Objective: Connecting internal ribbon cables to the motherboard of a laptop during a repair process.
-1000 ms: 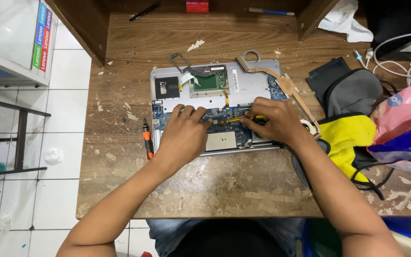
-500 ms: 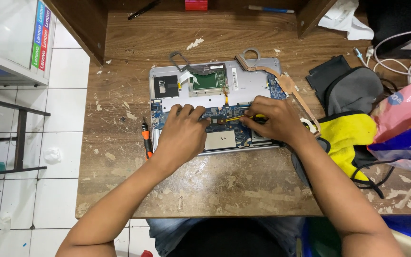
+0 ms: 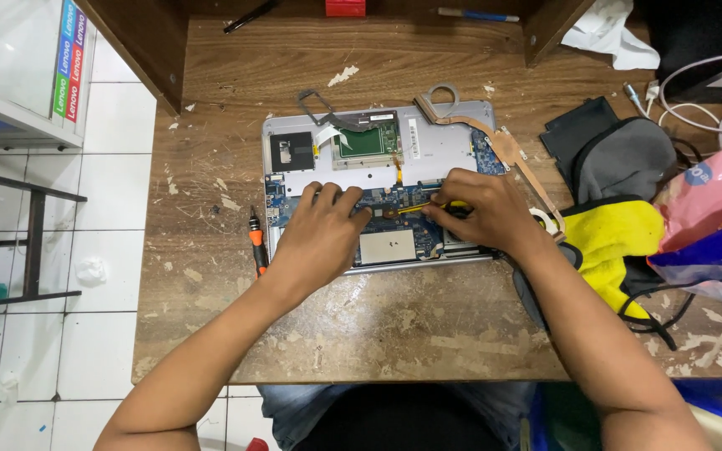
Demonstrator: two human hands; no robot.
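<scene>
Head view: an opened laptop [image 3: 382, 179] lies on the worn wooden desk [image 3: 378, 326], its blue board [image 3: 394, 200] bared. The left hand [image 3: 317, 242] rests flat on the board, fingers loosely spread. The right hand [image 3: 482, 209] pinches a yellow tool [image 3: 419, 208] (tip on the board). An orange screwdriver [image 3: 256, 242] lies just left of the laptop; a yellow cloth [image 3: 612, 242] sits right.

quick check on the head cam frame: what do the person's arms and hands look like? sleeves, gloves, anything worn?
Both arms are bare from hand to upper arm: no sleeves in view. The left hand and the right hand wear no gloves. No watch, wristband or ring shows on either, and no cables or markings. At the bottom edge, only a dark garment and blue denim on the lap.
</scene>
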